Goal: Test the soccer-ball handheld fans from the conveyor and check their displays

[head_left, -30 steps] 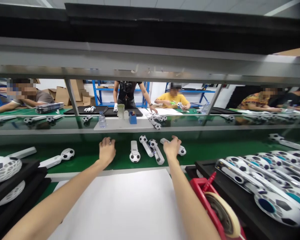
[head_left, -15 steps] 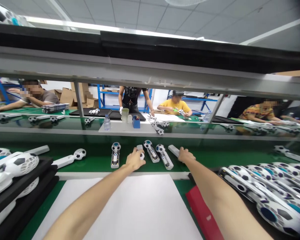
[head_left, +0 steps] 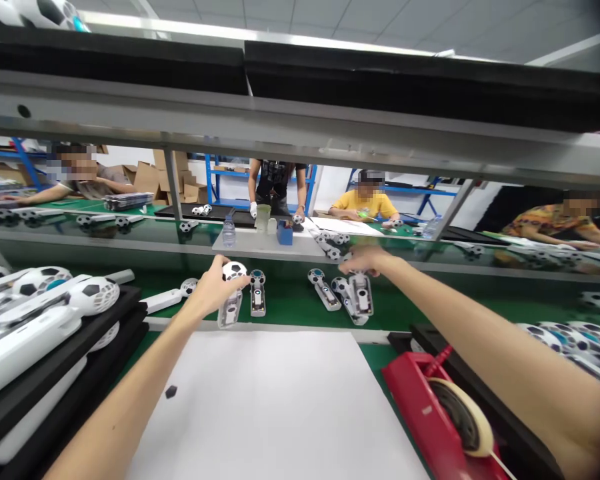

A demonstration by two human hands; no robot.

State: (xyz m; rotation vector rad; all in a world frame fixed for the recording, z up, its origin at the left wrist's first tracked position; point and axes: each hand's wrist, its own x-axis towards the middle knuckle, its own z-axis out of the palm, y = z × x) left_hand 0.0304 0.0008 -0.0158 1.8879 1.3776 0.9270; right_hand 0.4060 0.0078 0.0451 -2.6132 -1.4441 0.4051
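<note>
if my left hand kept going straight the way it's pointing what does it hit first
The left hand grips a ball-headed device; past it, likely the similar device lying on the green belt, though depth is unclear.

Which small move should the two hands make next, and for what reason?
Probably draw both hands back over the white sheet. The left hand grips a ball-headed fan by its head, and the right hand holds a second fan the same way; both seem lifted off the green belt, and the sheet lies nearest the person.
</note>
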